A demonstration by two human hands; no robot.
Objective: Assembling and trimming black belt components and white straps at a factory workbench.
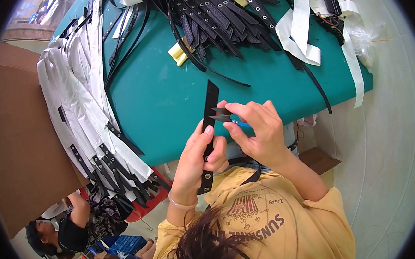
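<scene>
My left hand (203,151) is closed round a black strap (211,98), with its slanted end pointing up and away from me. Metal eyelets show on the strap's lower part, below my fingers. In my right hand (260,128) is a pair of thread snips (222,115) with dark blades and a blue handle, pinched between thumb and fingers. The blades are apart, their tips at the strap's right edge. Whether they touch it I cannot tell. Both hands are over the near edge of the green table (170,117).
A pile of black eyeleted straps (215,19) lies at the table's far side, with yellow pieces (180,53) beside it. White-wrapped straps (76,82) hang over the left edge. A cardboard box (19,131) stands left. Another person (78,221) is at lower left, near a red stool (152,202).
</scene>
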